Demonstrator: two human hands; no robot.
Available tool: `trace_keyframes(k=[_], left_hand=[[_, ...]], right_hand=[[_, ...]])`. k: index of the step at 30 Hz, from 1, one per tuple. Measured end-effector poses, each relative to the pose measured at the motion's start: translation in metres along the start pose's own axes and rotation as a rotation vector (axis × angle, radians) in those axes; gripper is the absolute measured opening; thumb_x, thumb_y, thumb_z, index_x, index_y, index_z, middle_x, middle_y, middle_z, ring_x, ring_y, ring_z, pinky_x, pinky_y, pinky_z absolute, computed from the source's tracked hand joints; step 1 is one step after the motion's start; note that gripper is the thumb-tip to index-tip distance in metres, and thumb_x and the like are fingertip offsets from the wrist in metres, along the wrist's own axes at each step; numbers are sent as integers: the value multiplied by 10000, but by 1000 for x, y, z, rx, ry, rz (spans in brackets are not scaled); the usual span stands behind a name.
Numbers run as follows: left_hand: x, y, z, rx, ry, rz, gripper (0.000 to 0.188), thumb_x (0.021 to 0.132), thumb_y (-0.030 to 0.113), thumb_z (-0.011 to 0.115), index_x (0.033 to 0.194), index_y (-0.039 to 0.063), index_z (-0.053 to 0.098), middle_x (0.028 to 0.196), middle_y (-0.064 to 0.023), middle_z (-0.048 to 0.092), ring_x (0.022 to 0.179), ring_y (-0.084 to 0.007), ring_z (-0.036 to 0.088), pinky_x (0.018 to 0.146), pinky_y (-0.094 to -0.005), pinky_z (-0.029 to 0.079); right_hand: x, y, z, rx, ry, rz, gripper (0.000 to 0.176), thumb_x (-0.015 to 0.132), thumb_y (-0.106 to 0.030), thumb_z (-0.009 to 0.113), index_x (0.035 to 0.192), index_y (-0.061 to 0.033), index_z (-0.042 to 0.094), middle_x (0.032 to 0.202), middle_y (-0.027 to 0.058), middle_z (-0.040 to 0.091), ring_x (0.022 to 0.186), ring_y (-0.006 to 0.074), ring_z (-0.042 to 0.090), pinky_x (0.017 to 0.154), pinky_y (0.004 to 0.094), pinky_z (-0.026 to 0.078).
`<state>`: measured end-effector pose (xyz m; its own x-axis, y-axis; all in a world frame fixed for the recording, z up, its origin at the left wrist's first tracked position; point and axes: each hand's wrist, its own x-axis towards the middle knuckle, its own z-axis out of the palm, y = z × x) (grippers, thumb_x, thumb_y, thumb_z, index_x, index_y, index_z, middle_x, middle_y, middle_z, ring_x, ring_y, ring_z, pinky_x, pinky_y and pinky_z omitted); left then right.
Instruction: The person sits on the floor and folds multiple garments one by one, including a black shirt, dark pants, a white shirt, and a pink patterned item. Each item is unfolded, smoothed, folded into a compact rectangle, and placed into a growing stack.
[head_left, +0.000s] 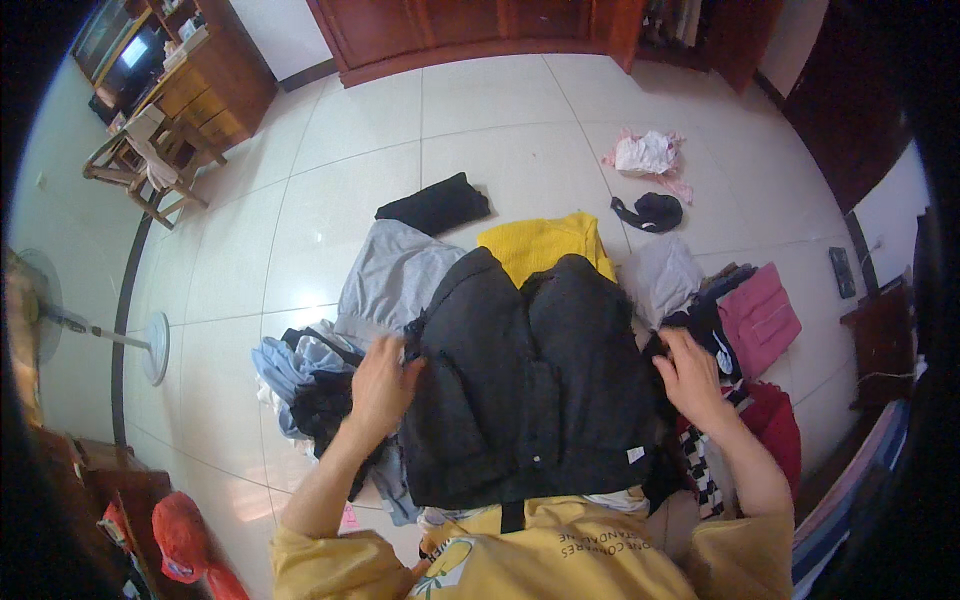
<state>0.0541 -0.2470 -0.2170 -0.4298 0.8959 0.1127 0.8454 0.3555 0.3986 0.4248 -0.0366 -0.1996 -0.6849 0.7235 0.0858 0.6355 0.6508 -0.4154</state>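
A black garment (487, 390) with a button and a small white tag along its near edge is spread out in front of me. My left hand (381, 386) pinches its left edge. On the other side, my right hand (688, 375) grips the right edge, with dark cloth between thumb and fingers. Two rounded flaps form the garment's far end. Beyond it lie a grey garment (397, 270) and a yellow knitted garment (544, 244), both partly covered. The fingertips of both hands are partly hidden.
Heaped clothes (307, 375) lie left; a folded pink garment (759, 319) and red cloth (776, 431) lie right. Farther off are folded black cloth (435, 204), a black item (656, 212) and a pink-and-white bundle (646, 154). A fan (154, 349) and wooden chair (154, 169) stand left.
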Motion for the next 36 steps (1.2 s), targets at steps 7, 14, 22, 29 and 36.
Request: trace_keyframes(k=[7, 14, 22, 29, 36], left_hand=[[-176, -20, 51, -856, -61, -613, 334, 914, 57, 579, 1225, -12, 477, 1149, -127, 580, 1071, -164, 533, 936, -291, 431], [-170, 47, 6, -459, -72, -174, 697, 723, 89, 798, 1326, 73, 449, 1393, -241, 337, 1285, -388, 402, 1049, -423, 375], [-184, 34, 14, -56, -41, 93, 563, 692, -4, 670, 1233, 14, 515, 1466, -286, 273, 1130, -488, 524, 801, -431, 542], [-165, 22, 4, -69, -57, 8, 527, 635, -77, 580, 1151, 26, 596, 1217, -185, 590, 1022, -360, 627, 846, -397, 522], [-97, 58, -94, -162, 301, 93, 566, 653, -138, 411, 1183, -40, 584, 1190, -217, 626, 1124, -375, 603, 974, -394, 460]], right_hand=[[-134, 13, 44, 65, -102, -19, 755, 714, 11, 661, 1383, -51, 316, 1333, 249, 410, 1070, 443, 542, 878, 476, 484], [-130, -8, 27, -8, 15, -421, 744, 600, -167, 794, 1276, -101, 491, 1376, 186, 389, 1206, 414, 394, 987, 525, 367], [-139, -48, 7, 165, -214, -137, 689, 656, -133, 705, 1293, -33, 461, 1365, 195, 390, 1288, 398, 338, 1066, 524, 305], [-121, -48, 25, 173, 79, -96, 452, 660, 56, 573, 1111, 29, 586, 1140, 191, 573, 1033, 377, 555, 852, 435, 491], [-34, -73, -72, 42, 450, -292, 417, 613, 127, 509, 1003, 37, 628, 930, 175, 616, 874, 370, 593, 768, 425, 494]])
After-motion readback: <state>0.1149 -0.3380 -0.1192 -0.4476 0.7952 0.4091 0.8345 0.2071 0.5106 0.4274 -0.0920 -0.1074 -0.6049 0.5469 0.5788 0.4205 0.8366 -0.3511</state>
